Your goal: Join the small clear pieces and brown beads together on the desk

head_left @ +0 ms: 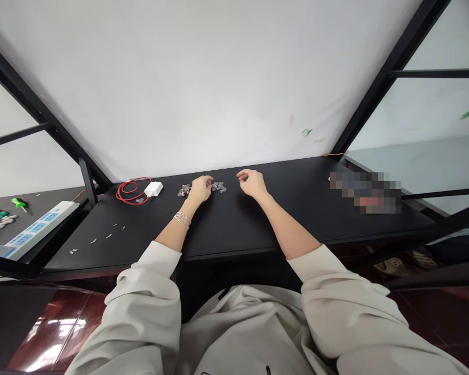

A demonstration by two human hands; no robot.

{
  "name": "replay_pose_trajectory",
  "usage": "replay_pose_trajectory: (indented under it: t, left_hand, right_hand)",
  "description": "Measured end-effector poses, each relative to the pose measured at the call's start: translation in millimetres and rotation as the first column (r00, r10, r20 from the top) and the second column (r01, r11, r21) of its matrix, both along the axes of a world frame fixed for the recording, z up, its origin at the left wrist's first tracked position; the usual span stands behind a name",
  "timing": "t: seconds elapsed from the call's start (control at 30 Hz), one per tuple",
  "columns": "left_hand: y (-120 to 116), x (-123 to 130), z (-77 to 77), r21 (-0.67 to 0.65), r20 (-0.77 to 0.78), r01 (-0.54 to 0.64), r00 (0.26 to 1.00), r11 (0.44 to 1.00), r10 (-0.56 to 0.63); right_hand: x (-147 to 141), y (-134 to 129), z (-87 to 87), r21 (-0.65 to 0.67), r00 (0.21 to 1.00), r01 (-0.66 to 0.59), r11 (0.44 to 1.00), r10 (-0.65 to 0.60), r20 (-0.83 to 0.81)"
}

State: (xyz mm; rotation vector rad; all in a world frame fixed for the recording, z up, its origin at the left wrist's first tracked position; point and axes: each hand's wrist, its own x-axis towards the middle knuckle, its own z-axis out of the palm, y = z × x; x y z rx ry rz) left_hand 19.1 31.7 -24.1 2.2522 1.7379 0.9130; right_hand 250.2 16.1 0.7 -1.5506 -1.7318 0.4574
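As left hand [201,188] overhangs clear pieces [219,186], right hand [253,183] hovers, loosely curled

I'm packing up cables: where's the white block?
In the head view, the white block sits at the back left of the black table, between the coiled red cable and the left hand.

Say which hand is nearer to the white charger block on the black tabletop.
Left. The left hand is to the right of the white charger block, with small clear pieces on either side of it; the right hand is farther right, past those pieces.
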Motion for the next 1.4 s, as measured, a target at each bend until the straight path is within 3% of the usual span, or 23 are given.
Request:
replay_pose_trajectory:
  t: [0.3, 1.0, 1.1, 1.2, 1.4]
  left_hand:
    - [-1, -3, 1.8, -0.079, 0.08, 0.035, 0.996, 0.996, -0.028]
    - [-4, -2, 3.7, -0.045, 0.122, 0.126, 0.985, 0.991, -0.12]
    - [-3, -9, 8.7, -0.005, 0.074, 0.073, 0.995, 0.997, -0.073]
    - [-2, -19, 13.7, -0.003, -0.014, -0.053, 0.999, 0.999, 0.053]
    - [-5, -28, 16.5, -0.124, -0.133, -0.154, 0.982, 0.98, 0.138]
  right_hand:
    - [-1, 0, 0.5, -0.011, 1.0, -0.008, 1.0, 0.008, -0.007]
    - [-1, 1, -1.0, 0.0, 1.0, -0.025, 1.0, 0.025, -0.014]
    - [-1, 1, -1.5, 0.002, 0.999, -0.027, 1.0, 0.027, -0.02]
    - [-1, 1, -2.3, 0.008, 0.999, -0.027, 1.0, 0.027, -0.026]
    - [-3, 0, -0.9, 0.006, 0.999, -0.031, 1.0, 0.031, -0.026]
